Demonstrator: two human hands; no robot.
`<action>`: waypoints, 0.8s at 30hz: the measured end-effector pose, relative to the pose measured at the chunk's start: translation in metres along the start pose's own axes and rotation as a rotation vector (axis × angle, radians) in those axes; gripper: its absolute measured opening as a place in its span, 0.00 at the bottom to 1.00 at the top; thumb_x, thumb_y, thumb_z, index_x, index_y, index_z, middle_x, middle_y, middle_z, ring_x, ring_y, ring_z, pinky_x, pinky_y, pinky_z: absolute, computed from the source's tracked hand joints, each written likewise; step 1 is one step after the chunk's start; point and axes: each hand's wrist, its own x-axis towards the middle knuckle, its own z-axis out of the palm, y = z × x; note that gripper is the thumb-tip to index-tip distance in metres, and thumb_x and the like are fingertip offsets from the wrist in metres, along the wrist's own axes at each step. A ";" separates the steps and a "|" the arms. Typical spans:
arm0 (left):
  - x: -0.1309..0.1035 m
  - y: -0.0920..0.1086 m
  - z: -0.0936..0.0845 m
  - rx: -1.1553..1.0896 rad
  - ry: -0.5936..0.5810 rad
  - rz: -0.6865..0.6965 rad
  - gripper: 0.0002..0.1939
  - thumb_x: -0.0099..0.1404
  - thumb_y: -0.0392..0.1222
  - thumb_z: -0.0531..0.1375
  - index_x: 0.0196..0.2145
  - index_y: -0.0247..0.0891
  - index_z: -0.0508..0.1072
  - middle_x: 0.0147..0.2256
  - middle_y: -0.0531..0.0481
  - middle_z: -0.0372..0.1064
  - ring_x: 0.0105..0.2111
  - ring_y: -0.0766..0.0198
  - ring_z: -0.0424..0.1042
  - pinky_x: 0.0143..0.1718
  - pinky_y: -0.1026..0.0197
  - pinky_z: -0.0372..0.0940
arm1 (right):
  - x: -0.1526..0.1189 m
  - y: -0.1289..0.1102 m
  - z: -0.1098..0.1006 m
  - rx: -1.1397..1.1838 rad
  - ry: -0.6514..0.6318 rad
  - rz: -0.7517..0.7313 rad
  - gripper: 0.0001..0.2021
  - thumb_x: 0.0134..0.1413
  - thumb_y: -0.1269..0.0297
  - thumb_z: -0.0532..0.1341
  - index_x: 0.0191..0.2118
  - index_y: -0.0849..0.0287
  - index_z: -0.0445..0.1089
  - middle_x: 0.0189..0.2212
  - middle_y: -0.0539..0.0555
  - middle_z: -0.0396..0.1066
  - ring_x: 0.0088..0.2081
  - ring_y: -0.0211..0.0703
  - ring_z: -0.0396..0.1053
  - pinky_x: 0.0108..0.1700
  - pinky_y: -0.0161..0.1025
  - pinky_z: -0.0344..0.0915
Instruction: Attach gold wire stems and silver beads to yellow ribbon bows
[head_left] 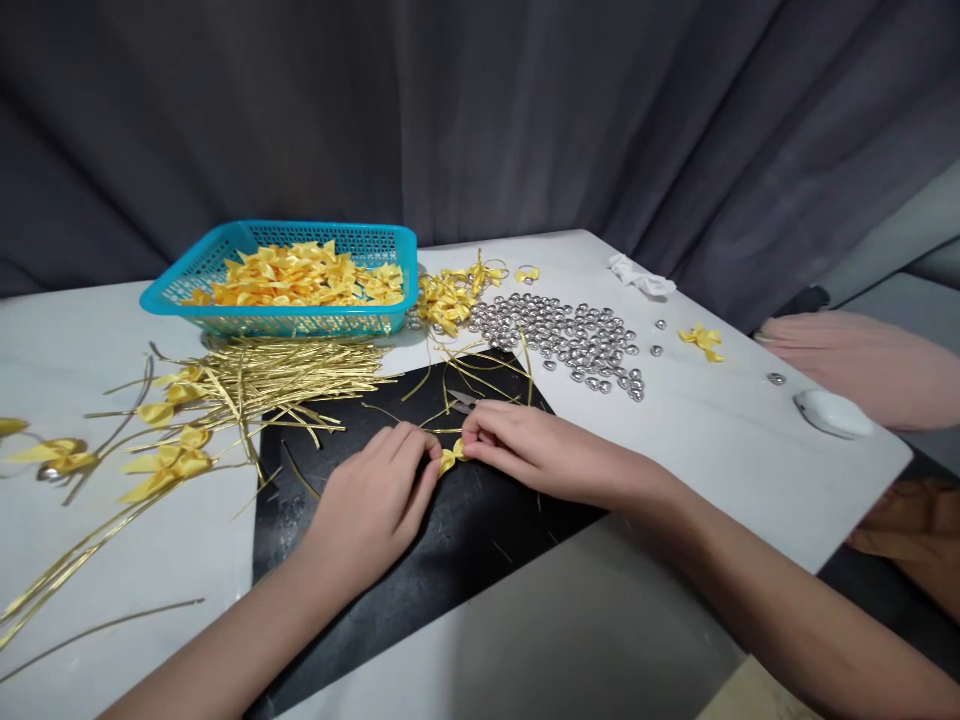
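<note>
A small yellow ribbon bow is pinched between my two hands above a black mat. My left hand grips its left end, fingertips closed. At its other end, my right hand pinches the ribbon between thumb and fingers. A metal tool with a dark part shows just behind my right hand; its kind is partly hidden. Loose gold twist ties lie on the mat beyond the hands.
A blue basket of yellow bows stands at the back left, a pile of gold ties before it. Silver beads spread at the back right. Finished-looking bows lie left. A white mouse-like object sits near the right edge.
</note>
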 end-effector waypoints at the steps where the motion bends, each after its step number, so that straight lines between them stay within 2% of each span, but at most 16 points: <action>1: 0.001 0.000 -0.001 -0.015 -0.013 -0.014 0.07 0.69 0.39 0.47 0.35 0.39 0.63 0.32 0.50 0.67 0.33 0.58 0.69 0.32 0.58 0.62 | 0.000 0.000 -0.001 -0.013 -0.008 0.001 0.08 0.65 0.65 0.50 0.36 0.60 0.62 0.34 0.53 0.65 0.34 0.39 0.64 0.37 0.35 0.60; 7: 0.003 -0.001 -0.004 -0.203 -0.071 -0.116 0.10 0.70 0.43 0.46 0.34 0.41 0.63 0.33 0.51 0.67 0.33 0.60 0.69 0.35 0.59 0.61 | -0.002 0.001 -0.006 -0.023 -0.007 -0.019 0.09 0.65 0.64 0.51 0.36 0.61 0.64 0.33 0.53 0.65 0.34 0.38 0.65 0.36 0.34 0.60; 12: 0.002 -0.003 -0.006 -0.282 -0.069 -0.141 0.10 0.69 0.44 0.47 0.34 0.41 0.65 0.32 0.53 0.66 0.31 0.62 0.67 0.34 0.60 0.60 | -0.003 0.002 -0.009 -0.013 0.002 -0.031 0.10 0.65 0.62 0.50 0.35 0.60 0.63 0.32 0.52 0.65 0.34 0.39 0.64 0.36 0.35 0.60; 18: 0.002 -0.003 -0.006 -0.336 -0.062 -0.166 0.10 0.68 0.44 0.48 0.34 0.40 0.66 0.31 0.53 0.67 0.31 0.62 0.67 0.33 0.61 0.59 | -0.003 0.002 -0.009 0.027 0.010 -0.054 0.09 0.64 0.66 0.50 0.34 0.61 0.63 0.32 0.51 0.63 0.34 0.37 0.63 0.37 0.35 0.59; 21: 0.002 -0.006 -0.005 -0.472 -0.071 -0.243 0.09 0.67 0.46 0.50 0.35 0.40 0.67 0.31 0.53 0.68 0.30 0.63 0.67 0.32 0.62 0.60 | 0.000 0.003 0.000 0.188 0.111 0.048 0.06 0.63 0.65 0.52 0.35 0.60 0.61 0.29 0.49 0.61 0.29 0.34 0.61 0.31 0.33 0.60; 24: 0.002 -0.008 -0.003 -0.666 -0.026 -0.302 0.08 0.65 0.46 0.54 0.34 0.40 0.67 0.32 0.52 0.68 0.31 0.64 0.68 0.32 0.63 0.62 | 0.005 0.004 0.012 0.538 0.136 0.211 0.08 0.62 0.61 0.53 0.41 0.59 0.59 0.21 0.43 0.59 0.19 0.30 0.58 0.21 0.29 0.58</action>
